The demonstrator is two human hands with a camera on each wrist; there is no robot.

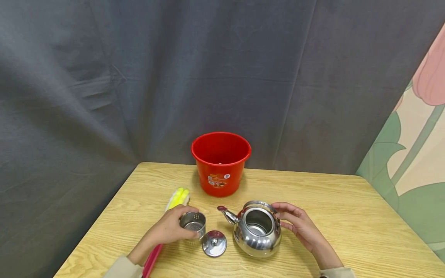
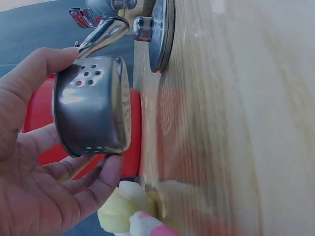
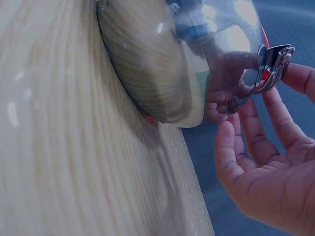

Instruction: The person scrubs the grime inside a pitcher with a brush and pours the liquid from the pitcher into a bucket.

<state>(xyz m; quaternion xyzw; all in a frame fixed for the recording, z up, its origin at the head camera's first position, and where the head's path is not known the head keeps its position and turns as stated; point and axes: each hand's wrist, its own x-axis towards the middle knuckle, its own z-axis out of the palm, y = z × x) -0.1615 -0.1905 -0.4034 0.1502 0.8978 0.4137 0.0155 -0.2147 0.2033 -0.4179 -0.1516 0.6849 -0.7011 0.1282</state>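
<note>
My left hand [image 1: 174, 224] holds a small perforated steel strainer basket [image 2: 91, 105] between thumb and fingers, just above the table. A round steel lid [image 1: 214, 243] with a knob lies on the table to its right. The shiny steel kettle [image 1: 257, 243] stands uncovered, its spout pointing left and its inside visible. Beside the kettle's right side is my right hand [image 1: 300, 227], fingers loosely bent. In the right wrist view its fingertips touch or nearly touch the handle bracket [image 3: 270, 69] and the kettle wall; no firm grip shows.
A red bucket [image 1: 222, 179] stands behind the kettle. Left of it lies a cleaning tool with a yellow and white head [image 1: 179, 197] and a pink handle [image 1: 152, 262], partly hidden by my left hand. Dark cloth [image 1: 208, 69] hangs behind the wooden table [image 1: 347, 220].
</note>
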